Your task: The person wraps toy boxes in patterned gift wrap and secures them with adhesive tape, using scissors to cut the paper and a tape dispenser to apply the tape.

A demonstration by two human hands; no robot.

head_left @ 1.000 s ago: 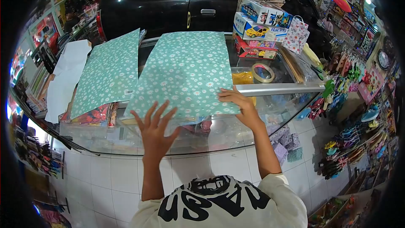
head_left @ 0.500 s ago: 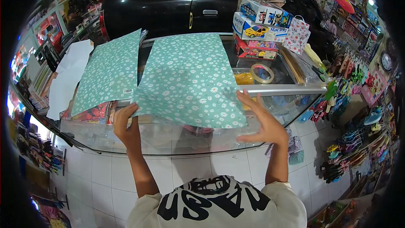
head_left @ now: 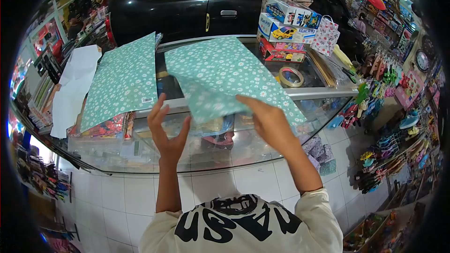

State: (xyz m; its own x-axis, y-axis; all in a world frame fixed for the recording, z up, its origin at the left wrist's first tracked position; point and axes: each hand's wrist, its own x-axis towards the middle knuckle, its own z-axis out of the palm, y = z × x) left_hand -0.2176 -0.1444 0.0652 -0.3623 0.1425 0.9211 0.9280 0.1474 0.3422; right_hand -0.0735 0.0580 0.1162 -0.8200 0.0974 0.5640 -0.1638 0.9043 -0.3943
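A sheet of green daisy-print wrapping paper [head_left: 225,61] lies turned at an angle on the glass display counter, its near-left part bent and blurred. My right hand [head_left: 269,122] grips the bent part with the fingertips near the sheet's lower middle. My left hand [head_left: 168,133] is apart from the paper, open, thumb and fingers spread above the counter's front. To its left lies a second green daisy-print sheet [head_left: 123,75] with a barcode label at its lower right corner.
White paper [head_left: 75,84] lies at the counter's left. A tape roll [head_left: 291,77], stacked toy boxes [head_left: 288,33], a floral gift bag [head_left: 325,37] and scissors [head_left: 349,74] are at the right. A black car [head_left: 187,14] stands behind the glass counter [head_left: 243,152].
My left hand has let go of the paper's left corner and moved right. My right hand has moved left onto the sheet, which has turned, its lower right corner shifting right.
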